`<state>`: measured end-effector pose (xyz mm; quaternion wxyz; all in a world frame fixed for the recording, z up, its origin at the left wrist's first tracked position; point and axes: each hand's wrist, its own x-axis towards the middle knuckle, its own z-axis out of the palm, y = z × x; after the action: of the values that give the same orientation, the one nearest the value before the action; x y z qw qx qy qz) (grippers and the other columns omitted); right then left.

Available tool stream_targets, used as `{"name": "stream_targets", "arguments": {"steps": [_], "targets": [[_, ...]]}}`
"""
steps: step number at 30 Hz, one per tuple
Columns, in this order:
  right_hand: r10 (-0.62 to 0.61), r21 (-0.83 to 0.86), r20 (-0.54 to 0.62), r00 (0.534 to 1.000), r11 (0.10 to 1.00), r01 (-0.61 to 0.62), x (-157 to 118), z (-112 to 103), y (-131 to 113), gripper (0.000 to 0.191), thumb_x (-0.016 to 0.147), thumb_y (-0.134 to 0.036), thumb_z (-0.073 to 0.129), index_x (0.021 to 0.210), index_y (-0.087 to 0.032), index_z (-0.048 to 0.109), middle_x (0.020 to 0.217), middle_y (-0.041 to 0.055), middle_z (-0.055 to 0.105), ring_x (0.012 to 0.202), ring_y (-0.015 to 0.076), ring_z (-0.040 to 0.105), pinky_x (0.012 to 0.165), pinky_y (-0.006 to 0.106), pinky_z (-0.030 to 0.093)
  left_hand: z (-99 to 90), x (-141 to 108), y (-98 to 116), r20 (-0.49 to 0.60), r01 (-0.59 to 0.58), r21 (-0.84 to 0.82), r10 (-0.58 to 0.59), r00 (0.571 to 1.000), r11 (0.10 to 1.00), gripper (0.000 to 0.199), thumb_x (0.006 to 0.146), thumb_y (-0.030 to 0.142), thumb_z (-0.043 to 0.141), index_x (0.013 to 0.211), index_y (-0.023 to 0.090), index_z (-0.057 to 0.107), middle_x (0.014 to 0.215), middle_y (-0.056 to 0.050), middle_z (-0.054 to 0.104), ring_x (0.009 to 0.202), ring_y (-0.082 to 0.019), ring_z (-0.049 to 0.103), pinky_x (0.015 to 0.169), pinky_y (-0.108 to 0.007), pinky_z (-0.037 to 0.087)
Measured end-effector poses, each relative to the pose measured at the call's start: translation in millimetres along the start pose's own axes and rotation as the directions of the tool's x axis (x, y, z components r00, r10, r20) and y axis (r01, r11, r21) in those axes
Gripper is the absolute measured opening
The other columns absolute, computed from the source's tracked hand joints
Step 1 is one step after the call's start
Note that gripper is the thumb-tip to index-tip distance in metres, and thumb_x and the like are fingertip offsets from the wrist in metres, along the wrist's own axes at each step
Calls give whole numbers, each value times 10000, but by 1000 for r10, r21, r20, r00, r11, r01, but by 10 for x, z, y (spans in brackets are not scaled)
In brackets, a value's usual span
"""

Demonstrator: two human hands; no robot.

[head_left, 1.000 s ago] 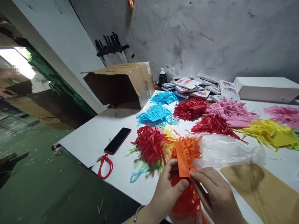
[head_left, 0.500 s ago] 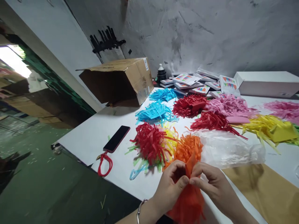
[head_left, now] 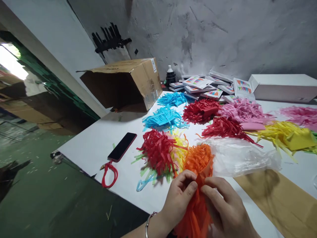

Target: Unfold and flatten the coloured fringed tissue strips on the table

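the left hand (head_left: pixel 179 195) pinches fringed orange paper (head_left: pixel 196 211) between thumb and fingers; the right hand (head_left: pixel 226 205) sets its fingertips against the same paper (whether they pinch it, i cannot tell). the paper hangs below both hands near the front edge of the white table (head_left: pixel 85 140), just this side of an orange bundle (head_left: pixel 199 157).

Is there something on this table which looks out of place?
Yes. The printed white packs near the wall lie in a tilted, jumbled heap, not a neat stack. The phone with its red cord looks odd beside the red fringe.
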<state>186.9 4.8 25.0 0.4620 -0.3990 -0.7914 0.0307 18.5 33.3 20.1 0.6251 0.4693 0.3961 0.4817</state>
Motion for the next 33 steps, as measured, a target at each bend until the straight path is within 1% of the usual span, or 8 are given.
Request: {"name": "stream_targets", "arguments": {"steps": [4,9,15,20,23,26,29,33], "targets": [[37,-156,-62,997,987,-46,36,37,-89,162,940,-178,606,1089,-118,629,1057,147,641,1004,230,619,867,377,545,30,-9,-25,2,16,-44,-16,1000,999,380,810,534,784,873,181,657,855,-19,592,801,-170,548,764,-269,471],[-10,-187,-21,1000,982,5,58,3,-113,179,927,-21,533,1024,-136,629,954,89,677,922,184,653,1033,457,425,35,-24,-84,8,-12,-44,12,1000,999,341,839,497,771,839,179,646,859,-24,583,850,-182,553,820,-283,469],[83,-48,9,997,995,-82,41,-60,-35,144,960,-98,536,979,-225,601,901,-2,684,859,144,665,1067,366,386,55,-32,-85,70,-10,-53,14,997,999,358,798,486,811,914,182,662,925,-44,607,890,-199,573,835,-294,471],[330,173,68,941,926,-337,61,-94,10,166,948,-264,649,787,-251,615,831,-4,665,806,168,669,787,298,549,51,-16,-31,72,36,55,-40,997,998,358,819,513,768,876,175,665,883,-48,614,852,-206,565,791,-294,457],[408,297,148,901,851,-434,109,-167,33,275,924,-341,696,706,-240,562,749,-20,630,703,144,647,612,226,536,21,5,0,67,2,151,-12,998,988,304,862,474,709,833,176,655,835,-45,616,801,-202,558,754,-293,447],[368,250,113,923,888,-385,120,-248,53,231,953,-293,650,749,-241,554,763,-18,627,701,130,643,609,203,533,-16,29,37,60,-81,277,67,996,957,211,900,369,649,800,183,644,794,-33,608,757,-190,549,721,-283,432],[223,12,-49,974,975,-222,97,-252,31,50,954,-176,589,945,-224,602,934,46,663,869,162,668,737,245,560,-18,31,88,76,-178,425,161,984,888,172,924,275,595,784,187,642,785,-38,622,748,-190,561,705,-282,427],[32,-279,-22,999,959,-36,77,-125,-46,326,957,-178,556,1274,-110,574,1120,164,675,1012,263,665,852,400,572,33,-2,131,157,-293,507,247,956,811,164,954,237,551,824,192,639,826,-61,655,770,-197,597,724,-293,451]]}}
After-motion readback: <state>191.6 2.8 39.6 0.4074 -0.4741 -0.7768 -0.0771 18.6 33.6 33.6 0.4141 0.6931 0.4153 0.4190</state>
